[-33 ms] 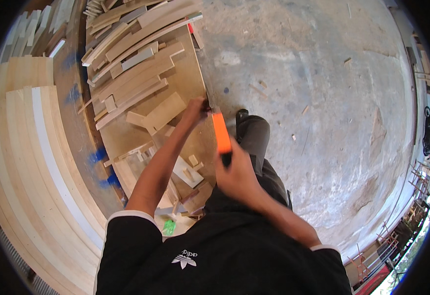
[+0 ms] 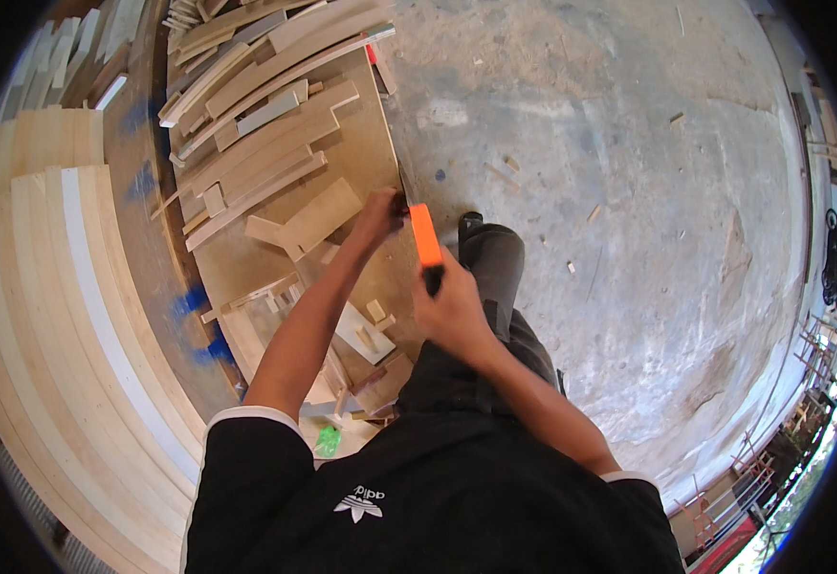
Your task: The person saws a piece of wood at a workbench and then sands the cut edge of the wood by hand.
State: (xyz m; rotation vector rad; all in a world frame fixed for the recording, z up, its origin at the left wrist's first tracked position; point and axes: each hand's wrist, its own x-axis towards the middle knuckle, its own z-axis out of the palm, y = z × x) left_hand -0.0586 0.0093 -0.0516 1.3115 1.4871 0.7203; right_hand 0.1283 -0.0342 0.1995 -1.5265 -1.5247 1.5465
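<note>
My right hand [image 2: 455, 301] is closed around the black grip of a tool with a bright orange body [image 2: 425, 235], which looks like a handsaw. Its far end meets my left hand at the right edge of a plywood-topped table [image 2: 366, 115]. A thin grey strip beyond the orange part may be its blade, mostly hidden. My left hand [image 2: 383, 212] rests at that edge with its fingers curled in; what they grip is too small and dark to tell. Left of it lies a flat wooden board piece [image 2: 321, 218].
Stacked wooden strips [image 2: 275, 115] cover the table's far part. Small offcuts [image 2: 377, 311] and a green crumpled piece [image 2: 328, 441] lie nearer. Long pale planks [image 2: 74, 306] fill the left side. Wood scraps [image 2: 594, 212] dot the concrete floor [image 2: 648, 287] at right.
My right hand and the orange tool have moved a little away from my body, toward my left hand. My left hand stays in nearly the same place.
</note>
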